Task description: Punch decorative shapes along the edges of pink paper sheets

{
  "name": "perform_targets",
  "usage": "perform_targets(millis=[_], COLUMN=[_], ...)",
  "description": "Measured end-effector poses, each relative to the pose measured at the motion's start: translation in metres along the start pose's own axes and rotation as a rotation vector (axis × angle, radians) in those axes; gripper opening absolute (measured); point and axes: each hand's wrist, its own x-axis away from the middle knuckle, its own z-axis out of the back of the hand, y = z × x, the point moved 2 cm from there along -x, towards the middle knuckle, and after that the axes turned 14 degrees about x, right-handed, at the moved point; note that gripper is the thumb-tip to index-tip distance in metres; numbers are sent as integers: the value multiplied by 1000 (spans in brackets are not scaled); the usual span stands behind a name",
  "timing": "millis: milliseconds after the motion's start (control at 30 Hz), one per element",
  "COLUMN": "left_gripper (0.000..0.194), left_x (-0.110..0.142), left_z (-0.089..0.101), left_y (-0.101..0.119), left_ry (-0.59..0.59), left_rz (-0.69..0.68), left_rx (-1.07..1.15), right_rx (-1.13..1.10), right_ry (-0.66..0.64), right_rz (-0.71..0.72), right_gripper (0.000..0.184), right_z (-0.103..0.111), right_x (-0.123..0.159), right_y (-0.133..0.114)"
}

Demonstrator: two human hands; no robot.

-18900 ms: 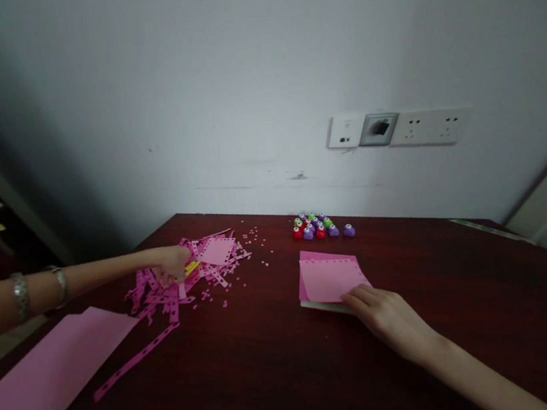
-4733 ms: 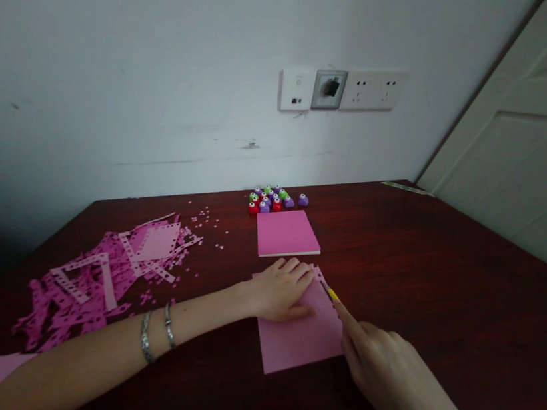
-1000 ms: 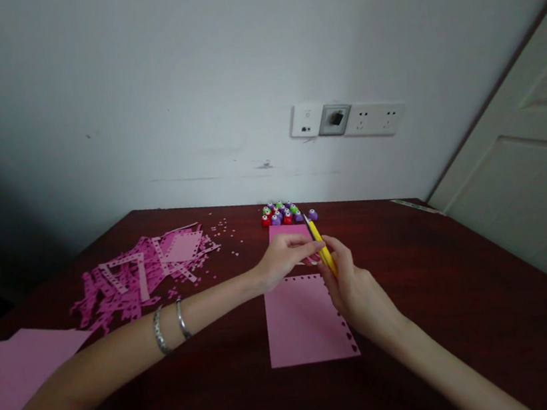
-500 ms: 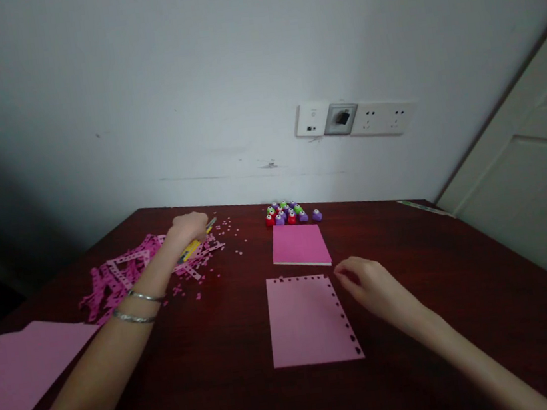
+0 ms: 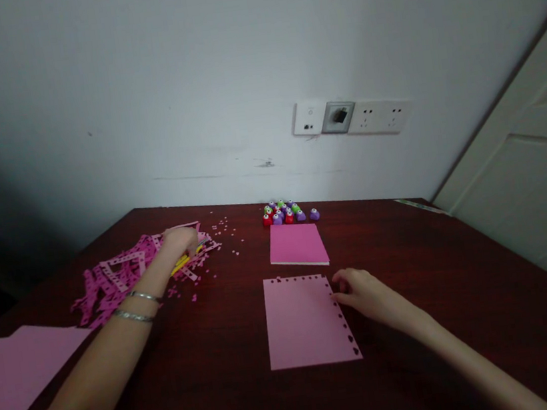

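My left hand (image 5: 181, 241) is closed over a yellow utility knife (image 5: 180, 264), low above a heap of pink punched paper strips (image 5: 111, 277). Its fingertips are partly hidden. My right hand (image 5: 363, 294) is at the right edge of a pink sheet (image 5: 302, 325), thumb and forefinger apart, the thumb tip at the paper's edge. Heart-shaped holes run along the sheet's top and right edges. Just behind the sheet lies a darker pink stack of square paper (image 5: 297, 243).
Several small red, purple and green craft punches (image 5: 282, 212) stand by the wall. A larger pink sheet (image 5: 18, 373) lies at the left of the dark wooden table (image 5: 217, 387). Tiny paper cut-outs (image 5: 223, 228) are scattered near the strips. Wall sockets (image 5: 377, 116) are above.
My left hand and the utility knife have moved left and lower onto the paper scraps. My right hand has come down to the sheet's edge, its thumb and forefinger spreading.
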Motion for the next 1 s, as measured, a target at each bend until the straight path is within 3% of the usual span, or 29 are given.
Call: perform_targets(millis=[100, 233, 300, 467, 567, 700, 833, 1000], left_gripper=[40, 38, 32, 26, 32, 25, 29, 30], left_x=[9, 27, 40, 84, 99, 97, 93, 96], left_z=[5, 9, 1, -40, -63, -80, -83, -79], left_y=[8, 42, 67, 134, 159, 180, 194, 207], left_ry=[-67, 49, 41, -159, -135, -136, -222, -406], left_rz=[125, -57, -258, -1011, -1247, -1393, -1496, -1452], left_rx=[-107, -147, -100, 203, 208, 130, 150, 67], right_rx=[-9, -24, -38, -68, -76, -36, 3, -33], right_ry=[-28, -32, -35, -37, -26, 37, 96, 135], right_rz=[-17, -43, -32, 15, 18, -1, 4, -5], right_gripper=[28, 30, 30, 23, 22, 18, 12, 13], right_z=[-4, -8, -10, -13, -11, -5, 5, 18], right_x=[-4, -13, -18, -26, -25, -17, -7, -3], right_y=[1, 1, 1, 0, -3, -8, -10, -6])
